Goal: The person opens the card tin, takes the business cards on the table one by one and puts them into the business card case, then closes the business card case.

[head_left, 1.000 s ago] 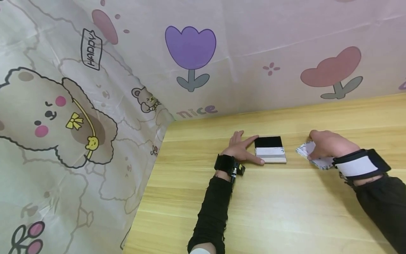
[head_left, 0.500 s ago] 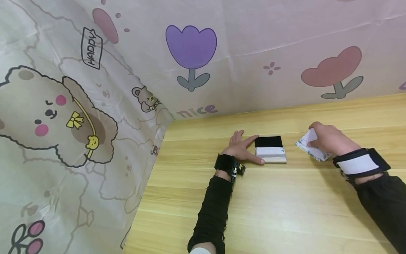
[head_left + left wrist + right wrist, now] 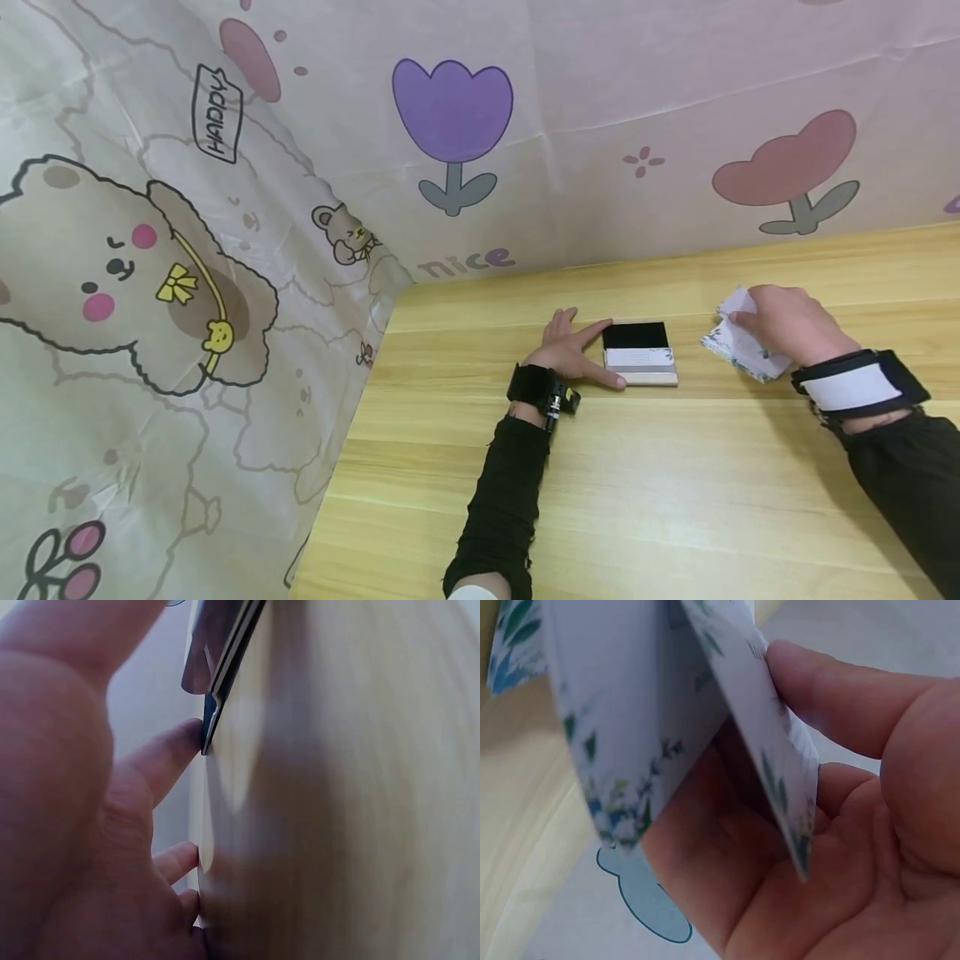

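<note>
Leaf-printed paper pinched, right of one flat rectangular item

Your right hand has a narrow grip on the paper; at least two panels show, exact count unclear. Your left hand, spread wide, touches the item's left edge. A strip of desk separates paper and item; its far edge meets printed cloth.

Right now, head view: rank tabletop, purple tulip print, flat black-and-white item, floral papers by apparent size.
1. Tabletop
2. Purple tulip print
Unranked, too close: flat black-and-white item, floral papers; right hand partly hides the papers.
</note>
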Demonstrator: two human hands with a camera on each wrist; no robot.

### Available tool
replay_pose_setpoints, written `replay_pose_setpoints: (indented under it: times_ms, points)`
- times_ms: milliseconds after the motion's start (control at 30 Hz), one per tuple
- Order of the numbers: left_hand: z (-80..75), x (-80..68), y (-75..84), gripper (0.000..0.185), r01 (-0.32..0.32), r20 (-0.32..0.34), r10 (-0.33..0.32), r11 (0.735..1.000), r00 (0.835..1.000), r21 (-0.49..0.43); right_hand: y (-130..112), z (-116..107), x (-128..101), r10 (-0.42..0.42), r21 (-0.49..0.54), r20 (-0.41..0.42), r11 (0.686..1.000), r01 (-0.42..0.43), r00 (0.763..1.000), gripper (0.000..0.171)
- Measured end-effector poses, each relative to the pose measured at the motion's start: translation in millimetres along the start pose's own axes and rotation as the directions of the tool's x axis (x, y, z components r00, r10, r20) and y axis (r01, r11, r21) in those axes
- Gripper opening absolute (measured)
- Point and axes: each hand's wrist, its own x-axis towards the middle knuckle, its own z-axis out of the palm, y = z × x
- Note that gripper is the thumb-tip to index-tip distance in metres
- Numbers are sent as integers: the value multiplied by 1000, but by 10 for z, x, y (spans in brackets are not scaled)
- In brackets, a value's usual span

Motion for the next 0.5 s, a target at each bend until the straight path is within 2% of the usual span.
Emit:
replay_pose_setpoints:
  times_ms: [267, 500]
  points:
    - [17, 19, -12, 107, 4, -2, -4, 1000, 1000, -1, -6, -2, 32, -38, -8, -19, 999, 37, 999, 49]
    - [10, 13, -1, 107, 8, -5, -8, 1000, 1000, 3, -26, 13, 74, -148, -67, -138, 988, 140, 979, 45]
